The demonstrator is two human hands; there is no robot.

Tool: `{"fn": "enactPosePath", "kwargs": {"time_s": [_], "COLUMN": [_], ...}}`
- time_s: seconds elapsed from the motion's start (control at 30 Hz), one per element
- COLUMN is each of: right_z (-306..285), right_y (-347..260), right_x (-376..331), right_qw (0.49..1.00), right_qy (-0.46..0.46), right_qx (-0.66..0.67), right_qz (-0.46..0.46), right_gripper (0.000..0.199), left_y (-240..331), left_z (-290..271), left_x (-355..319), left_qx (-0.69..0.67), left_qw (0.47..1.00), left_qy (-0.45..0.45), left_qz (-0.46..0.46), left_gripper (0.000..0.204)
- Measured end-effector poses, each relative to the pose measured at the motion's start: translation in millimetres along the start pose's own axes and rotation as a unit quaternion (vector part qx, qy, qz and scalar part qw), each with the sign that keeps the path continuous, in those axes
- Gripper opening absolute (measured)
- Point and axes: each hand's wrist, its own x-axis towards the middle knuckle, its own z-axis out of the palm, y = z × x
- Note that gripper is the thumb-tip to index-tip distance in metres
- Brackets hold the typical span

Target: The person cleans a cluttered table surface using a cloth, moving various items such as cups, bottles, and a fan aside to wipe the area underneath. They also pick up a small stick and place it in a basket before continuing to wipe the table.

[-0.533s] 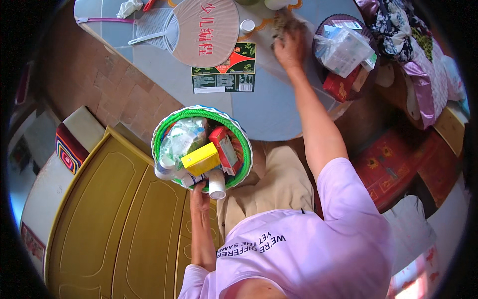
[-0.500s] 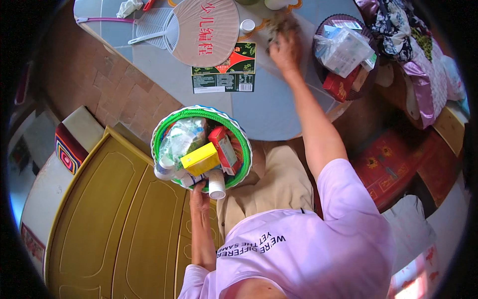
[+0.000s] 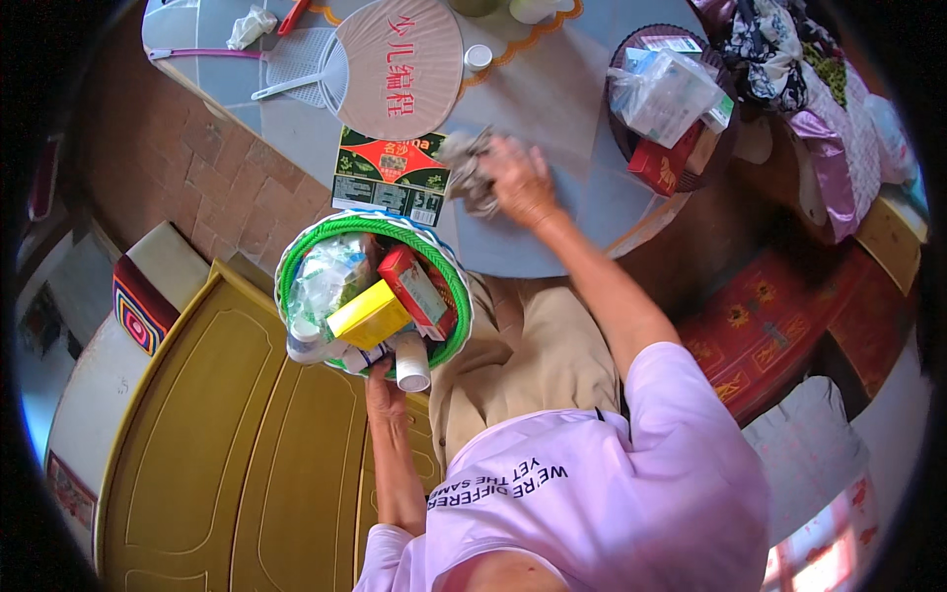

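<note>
My left hand [image 3: 383, 393] grips the near underside of a round woven basket [image 3: 370, 225] with a green and white rim, its fingers partly hidden. Inside are a yellow box [image 3: 368, 314], a red box [image 3: 418, 292], a clear plastic bag [image 3: 330, 276] and white bottles, one of them [image 3: 411, 367] sticking out over the near rim. On the table [image 3: 572, 212] my right hand [image 3: 523, 187] presses a crumpled grey cloth [image 3: 470, 176], blurred by motion. The cloth touches the right edge of a flat, dark green and red printed card [image 3: 390, 173].
A round paper fan [image 3: 395, 74] overlaps a fly swatter [image 3: 296, 74] on the table, near a small white cap [image 3: 477, 57]. At the right edge stands a dark basket [image 3: 619, 128] of boxes. Yellow panelled wood furniture [image 3: 197, 414] is at my left, heaped fabric [image 3: 829, 148] far right.
My right hand has swept the cloth toward me and left, from beside the white cap to the card. The card now sits turned and farther left. The held basket has shifted slightly left.
</note>
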Motion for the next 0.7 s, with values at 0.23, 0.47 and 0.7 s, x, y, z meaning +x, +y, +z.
{"fn": "enactPosePath", "kwargs": {"time_s": [0.23,0.47,0.7], "right_z": [-31,12,21], "right_y": [91,15,0], "right_x": [91,4,-102], "right_qw": [0.977,0.994,0.994], "right_qy": [0.170,0.073,-0.072], "right_qx": [0.012,-0.006,-0.015], "right_qz": [0.131,0.075,-0.078], "right_gripper": [0.040,0.038,0.037], "left_y": [-6,-7,-4], "left_z": [-10,-6,49], "left_x": [3,-6,1], "left_qx": [0.000,0.056,0.118], "left_qw": [1.000,0.998,0.993], "left_qy": [-0.022,-0.009,-0.033], "left_qz": [-0.003,-0.018,-0.003], "left_gripper": [0.043,0.039,0.031]}}
